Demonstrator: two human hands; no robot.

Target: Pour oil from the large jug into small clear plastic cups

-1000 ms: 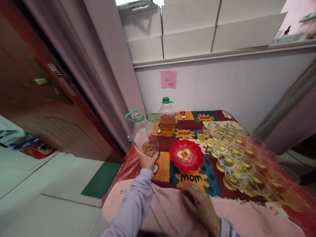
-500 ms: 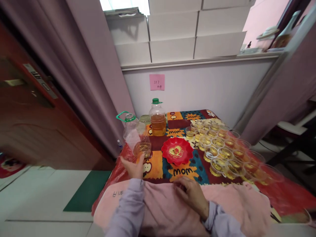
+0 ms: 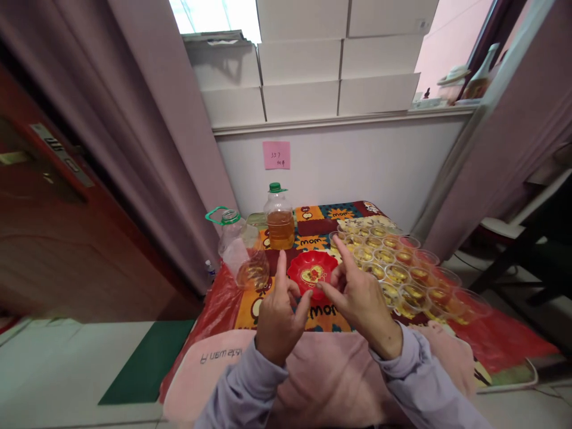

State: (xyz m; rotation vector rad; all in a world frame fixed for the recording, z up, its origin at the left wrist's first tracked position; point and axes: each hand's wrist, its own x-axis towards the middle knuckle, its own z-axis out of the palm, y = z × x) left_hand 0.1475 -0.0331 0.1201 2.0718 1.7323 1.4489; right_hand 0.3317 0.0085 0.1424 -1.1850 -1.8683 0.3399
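Both my hands are raised in front of me above the table's near edge, holding nothing. My left hand (image 3: 277,316) has its index finger pointing up and thumb out, the other fingers curled. My right hand (image 3: 360,298) likewise points its index finger and thumb, close to the left one. Beyond them sits a red scalloped dish (image 3: 311,273) with a heart design. To the left a tilted clear jug (image 3: 239,250) with a green handle, holding a little amber liquid, leans on the table. Behind stands an upright bottle (image 3: 279,217) half full of amber liquid.
Several clear cups (image 3: 402,268) with yellow liquid stand in rows on the right of the patterned tablecloth (image 3: 339,212). A pink towel (image 3: 322,375) covers the near edge. A brown door (image 3: 53,226) and curtain are left; white boxes (image 3: 339,65) line the sill.
My left hand let go of the tilted jug and my right hand left the towel; both rose in front of the red dish with index fingers out. The view shifted right.
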